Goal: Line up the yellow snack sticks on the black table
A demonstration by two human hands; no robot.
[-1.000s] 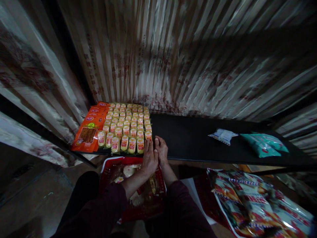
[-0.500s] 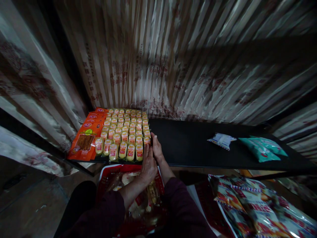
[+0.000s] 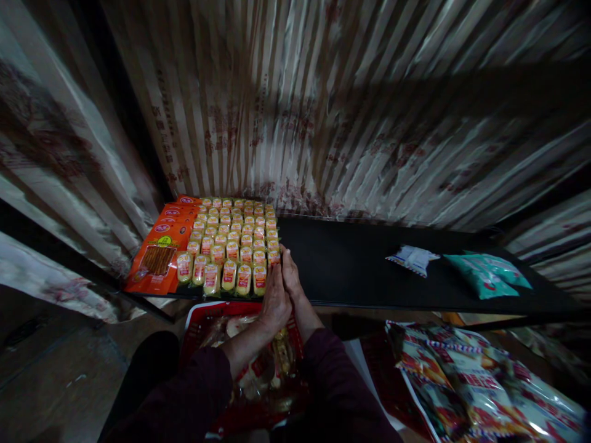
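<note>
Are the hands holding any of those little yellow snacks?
No, nothing is held. The left hand and right hand lie open, side by side, at the right edge of the yellow packets on the shelf.

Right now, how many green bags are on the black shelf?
2. Both lie at the right end of the shelf: the front green bag, and the back green bag overlapping behind it. Others may be hidden underneath.

Your left hand (image 3: 275,299) and right hand (image 3: 290,275) rest flat, side by side, against the right edge of the yellow snack packets (image 3: 231,246) on the black shelf (image 3: 351,264). Orange packs (image 3: 161,249) lie left of the packets; a red basket (image 3: 203,314) sits below your wrists.
</note>
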